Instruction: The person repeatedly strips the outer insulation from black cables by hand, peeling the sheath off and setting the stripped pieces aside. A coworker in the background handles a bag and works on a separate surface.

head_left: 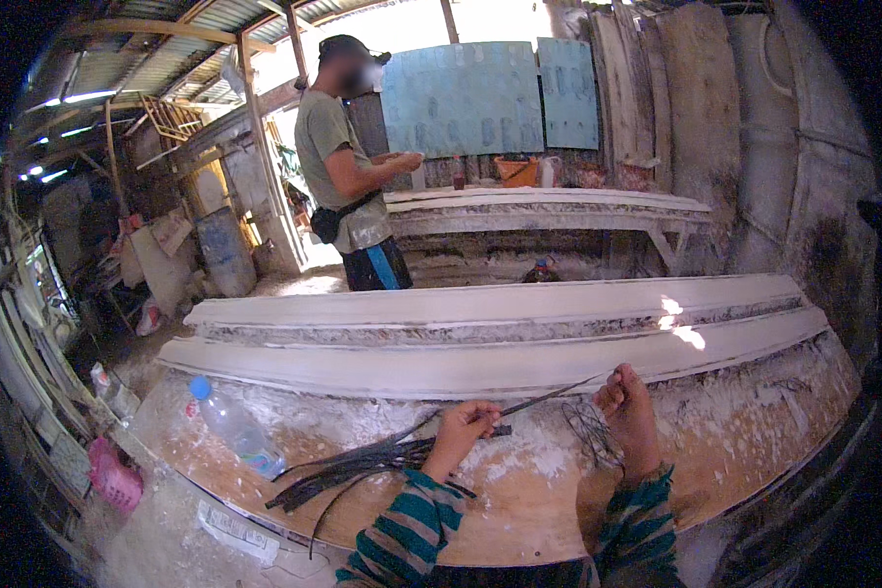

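Outdoors at a plaster-caked workbench [755, 431], we pinch one dark fibre strand [549, 395] taut between our closed left hand [464, 423] and right hand [625, 407]; most of the dark fibre bundle [358, 465] seemingly remains unsorted beside the left hand. Nearby lie a blue-capped plastic bottle [233, 427] and a white paper label [237, 532].

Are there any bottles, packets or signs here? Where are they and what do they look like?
Plastic bottle: lying on its side on the dusty bench, left of the left hand; clear with a blue cap and a blue-green label.
Flat packet: at the bench's lower left edge; whitish and crumpled, with dark print.
Blue panels: on the far wall behind the standing person; large, rectangular, with faint marks.
Small bottle: on the far ledge; dark reddish.
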Tool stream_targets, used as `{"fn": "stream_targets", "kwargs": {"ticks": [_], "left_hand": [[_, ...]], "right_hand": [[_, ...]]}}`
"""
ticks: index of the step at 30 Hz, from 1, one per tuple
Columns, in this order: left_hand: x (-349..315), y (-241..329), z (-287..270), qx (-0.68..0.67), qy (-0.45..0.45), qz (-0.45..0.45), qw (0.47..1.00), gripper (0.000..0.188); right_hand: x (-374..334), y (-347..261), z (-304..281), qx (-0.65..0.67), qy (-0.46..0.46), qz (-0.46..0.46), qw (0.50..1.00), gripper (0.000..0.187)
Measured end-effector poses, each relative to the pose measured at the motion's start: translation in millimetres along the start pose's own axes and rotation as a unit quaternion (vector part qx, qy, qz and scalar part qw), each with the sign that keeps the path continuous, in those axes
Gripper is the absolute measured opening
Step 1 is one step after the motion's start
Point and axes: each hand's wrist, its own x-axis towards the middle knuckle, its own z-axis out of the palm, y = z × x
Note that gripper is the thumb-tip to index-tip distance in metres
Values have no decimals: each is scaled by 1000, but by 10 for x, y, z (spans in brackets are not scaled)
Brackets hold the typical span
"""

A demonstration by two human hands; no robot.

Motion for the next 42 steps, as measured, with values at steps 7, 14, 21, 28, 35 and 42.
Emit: {"fn": "stream_targets", "kwargs": {"ticks": [7,14,21,28,35,42], "left_hand": [[12,-41,-22,99,37,-20,994,15],[-34,117,9,242,17,51,969,17],[-1,28,28,165,51,54,983,8],[9,-108,31,-164,-39,-50,984,6],[-33,-98,120,-366,-37,-117,923,20],[-49,-69,195,-13,36,-124,992,23]], "right_hand": [[43,-79,-131,78,-2,-39,996,16],[82,-108,-240,113,6,-61,992,19],[100,-78,-255,80,4,-80,994,21],[79,264,-116,5,-6,-2,1000,17],[-90,660,146,-166,-55,179,968,8],[-139,790,195,-173,-39,219,960,7]]}}
